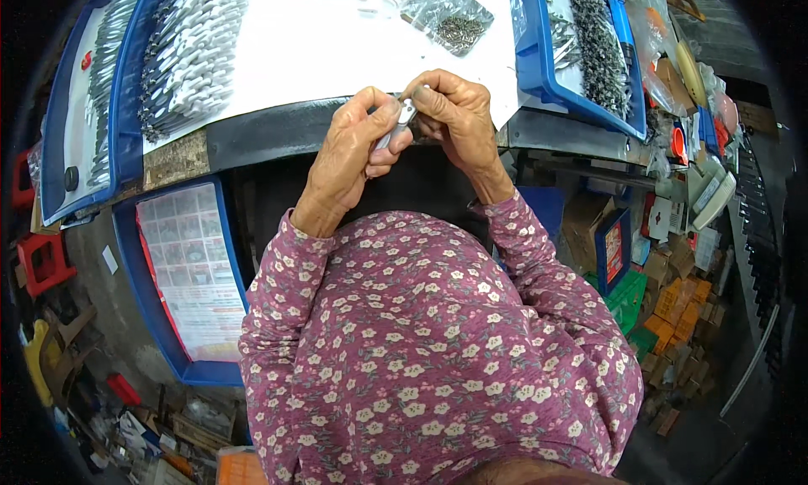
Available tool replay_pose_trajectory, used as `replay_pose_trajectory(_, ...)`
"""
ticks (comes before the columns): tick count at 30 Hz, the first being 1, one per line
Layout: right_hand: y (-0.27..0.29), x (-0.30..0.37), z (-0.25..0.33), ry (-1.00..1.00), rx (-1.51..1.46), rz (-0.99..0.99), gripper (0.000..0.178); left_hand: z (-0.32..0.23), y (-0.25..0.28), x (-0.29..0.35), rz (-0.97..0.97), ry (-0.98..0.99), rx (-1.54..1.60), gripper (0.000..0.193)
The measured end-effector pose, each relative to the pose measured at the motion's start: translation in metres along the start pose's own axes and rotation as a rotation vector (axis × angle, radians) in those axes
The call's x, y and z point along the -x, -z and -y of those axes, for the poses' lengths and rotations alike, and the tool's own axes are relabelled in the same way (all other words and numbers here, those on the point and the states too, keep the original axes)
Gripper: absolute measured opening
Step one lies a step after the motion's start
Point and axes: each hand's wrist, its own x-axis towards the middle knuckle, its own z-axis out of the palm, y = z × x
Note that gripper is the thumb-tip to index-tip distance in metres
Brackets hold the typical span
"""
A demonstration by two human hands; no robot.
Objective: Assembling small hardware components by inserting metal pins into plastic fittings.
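In front of my chest, just over the near edge of the table, my two hands meet. My left hand point(358, 144) is closed around a small, white-and-grey elongated part point(405, 114), its rounded end sticking up between thumb and fingers. My right hand point(454, 114) pinches with thumb and forefinger at that end of the part; whether a tiny piece sits in this pinch is hidden. Beyond the hands, a clear plastic bag of small metal pieces point(460, 34) lies on white sheeting point(311, 39). Left of it, similar-looking white-and-grey parts point(198, 51) are piled in rows.
A blue tray point(126, 106) with slim metal parts stands far left. Another blue tray point(539, 81) at the right holds metal and dark pieces. Below the table's left side sits a blue bin point(198, 371) with a printed sheet. Boxes and orange crates point(673, 308) crowd the right floor.
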Motion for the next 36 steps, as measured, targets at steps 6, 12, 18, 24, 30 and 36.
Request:
replay_pose_trajectory(6,0.000,0.000,-0.003,0.005,0.013,-0.012,0.016,-0.001,0.000,-0.001,-0.020,0.030,0.012,0.016)
replay_pose_trajectory(12,-0.003,0.001,-0.007,0.038,0.042,-0.041,0.016,-0.003,-0.001,0.001,-0.043,0.048,-0.014,0.015)
replay_pose_trajectory(18,-0.001,-0.003,-0.001,0.008,-0.006,0.028,0.016,-0.002,-0.007,0.003,-0.083,0.028,-0.030,0.015)
replay_pose_trajectory(24,-0.006,-0.004,-0.001,0.027,0.048,0.011,0.016,-0.006,-0.004,0.003,-0.079,0.010,-0.040,0.015)
replay_pose_trajectory(30,-0.008,-0.005,0.021,0.051,0.338,0.058,0.013,-0.011,-0.002,0.004,-0.079,-0.001,-0.231,0.014)
replay_pose_trajectory(36,-0.012,-0.008,0.039,0.330,0.650,0.218,0.015,-0.014,0.008,0.007,-0.001,-0.074,-0.292,0.014)
